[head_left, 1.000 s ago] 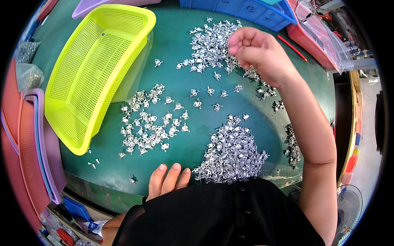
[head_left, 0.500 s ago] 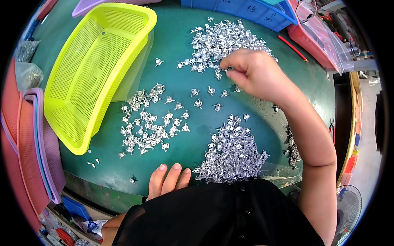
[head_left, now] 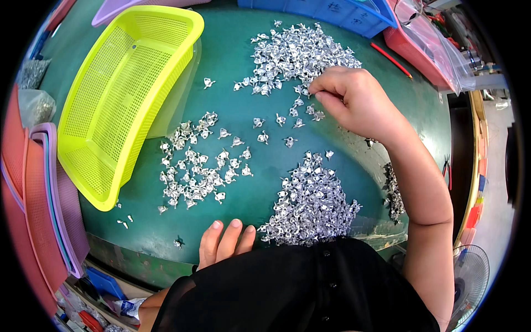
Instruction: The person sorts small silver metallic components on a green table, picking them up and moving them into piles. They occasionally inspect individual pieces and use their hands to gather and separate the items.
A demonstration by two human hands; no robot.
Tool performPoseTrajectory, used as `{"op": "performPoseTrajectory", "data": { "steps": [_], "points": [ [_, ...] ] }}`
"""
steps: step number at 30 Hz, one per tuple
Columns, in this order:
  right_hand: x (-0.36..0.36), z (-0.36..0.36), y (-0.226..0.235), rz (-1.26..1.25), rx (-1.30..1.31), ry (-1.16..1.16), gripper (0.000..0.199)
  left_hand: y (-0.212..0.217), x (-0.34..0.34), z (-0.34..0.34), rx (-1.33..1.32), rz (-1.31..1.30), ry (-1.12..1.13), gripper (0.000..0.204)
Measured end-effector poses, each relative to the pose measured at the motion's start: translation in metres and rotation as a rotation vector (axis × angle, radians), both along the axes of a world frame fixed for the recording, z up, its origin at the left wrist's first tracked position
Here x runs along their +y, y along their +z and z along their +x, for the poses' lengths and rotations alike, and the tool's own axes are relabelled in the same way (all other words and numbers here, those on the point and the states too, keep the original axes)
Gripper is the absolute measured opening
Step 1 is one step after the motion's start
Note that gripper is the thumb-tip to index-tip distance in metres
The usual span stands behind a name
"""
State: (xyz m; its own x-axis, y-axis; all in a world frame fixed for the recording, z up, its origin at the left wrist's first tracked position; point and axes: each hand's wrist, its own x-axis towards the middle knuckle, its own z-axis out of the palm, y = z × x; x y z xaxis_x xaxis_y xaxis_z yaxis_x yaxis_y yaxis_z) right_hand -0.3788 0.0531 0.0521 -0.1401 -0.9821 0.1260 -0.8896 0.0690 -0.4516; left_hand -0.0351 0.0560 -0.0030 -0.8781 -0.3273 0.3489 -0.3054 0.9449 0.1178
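My right hand (head_left: 357, 102) reaches over the lower right edge of the far pile of small silver metal parts (head_left: 301, 55). Its thumb and forefinger are pinched together beside some of the parts, and whatever is between the tips is too small to make out. Several loose parts (head_left: 290, 142) lie below that hand. At the near edge of the table, my left hand (head_left: 225, 243) rests with its fingers stretched out, holding nothing. Just right of it sits a near pile of similar parts (head_left: 312, 205). A looser spread of parts (head_left: 193, 174) lies farther left.
A yellow-green plastic basket (head_left: 124, 105) stands on the left of the green table (head_left: 221, 55). At the back are a blue crate (head_left: 315, 11) and a red pencil (head_left: 391, 60). Dark scraps (head_left: 393, 193) lie beneath my right forearm. Stacked baskets (head_left: 41, 188) border the left side.
My right hand has shifted slightly right along the pile's edge, with its fingers still pinched. A few more parts now show below it. My left hand stays in place; the whole view has moved slightly.
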Motion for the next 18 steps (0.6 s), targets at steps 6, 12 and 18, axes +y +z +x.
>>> {"op": "performPoseTrajectory", "data": {
  "steps": [6, 12, 18],
  "points": [
    [0.008, 0.004, 0.004, 0.096, -0.023, -0.029, 0.010, 0.005, -0.004, -0.007, 0.038, -0.048, 0.006, 0.025],
    [0.003, 0.014, 0.003, 0.224, -0.030, -0.109, 0.011, 0.003, -0.005, -0.006, 0.029, -0.058, -0.009, 0.026],
    [0.003, 0.012, 0.004, 0.223, -0.205, -0.148, 0.011, 0.007, -0.004, -0.006, 0.029, -0.015, 0.004, 0.026]
  ]
}}
